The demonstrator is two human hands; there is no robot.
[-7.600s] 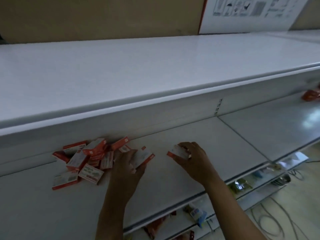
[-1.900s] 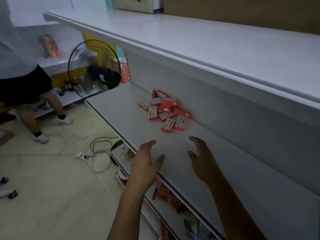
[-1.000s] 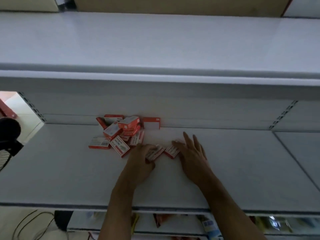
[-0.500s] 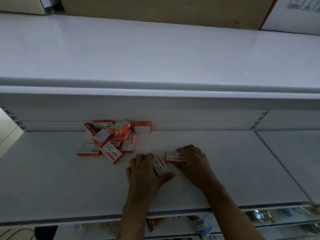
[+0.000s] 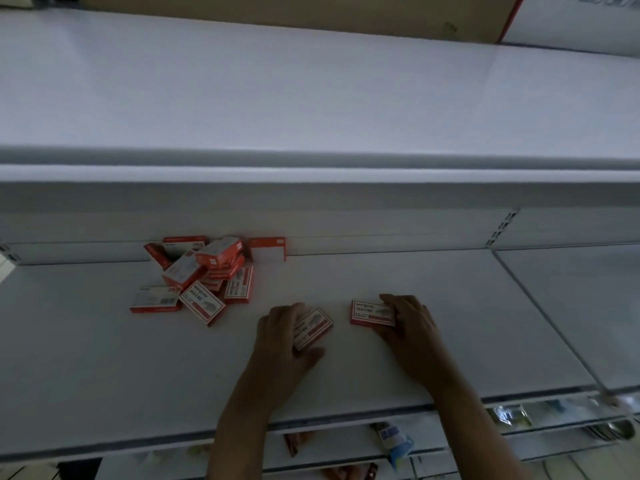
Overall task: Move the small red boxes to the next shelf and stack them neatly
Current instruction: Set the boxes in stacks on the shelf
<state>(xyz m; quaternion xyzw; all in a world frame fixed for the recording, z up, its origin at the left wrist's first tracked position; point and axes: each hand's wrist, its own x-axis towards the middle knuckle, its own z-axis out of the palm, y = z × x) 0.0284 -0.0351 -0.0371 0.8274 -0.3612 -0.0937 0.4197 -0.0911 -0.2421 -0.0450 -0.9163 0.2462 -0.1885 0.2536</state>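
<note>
Red card: two boxes pulled clear of the heap, one under each hand, both flat on the white shelf (image 5: pixel 433 306)
Head view, left hand (image 5: pixel 280 337): fingers curled over the left box (image 5: pixel 313 327), thumb under its near edge; the box lies skewed, one corner pointing away
Head view, right hand (image 5: pixel 412 323): fingers curled on the right end of the right box (image 5: pixel 372 312), which lies square to the shelf front
Heap (image 5: pixel 204 271): the remaining boxes lie jumbled at the back left, some leaning on the rear wall, well apart from both hands
Next shelf (image 5: pixel 571 306): the bay to the right past the seam; no stack shows there in this view
Step in hand (judged): lifting the two boxes for the carry to the right
Doing it well: pinch each box by its long edges, not its face, so it comes up level; turn the skewed left box parallel to the right one before joining them, labels the same way up
Risk (judged): thin card slides on smooth steel, so a push from one end may spin a box instead of lifting it
Lower shelves: packets below the front edge, too dim to identify
</note>
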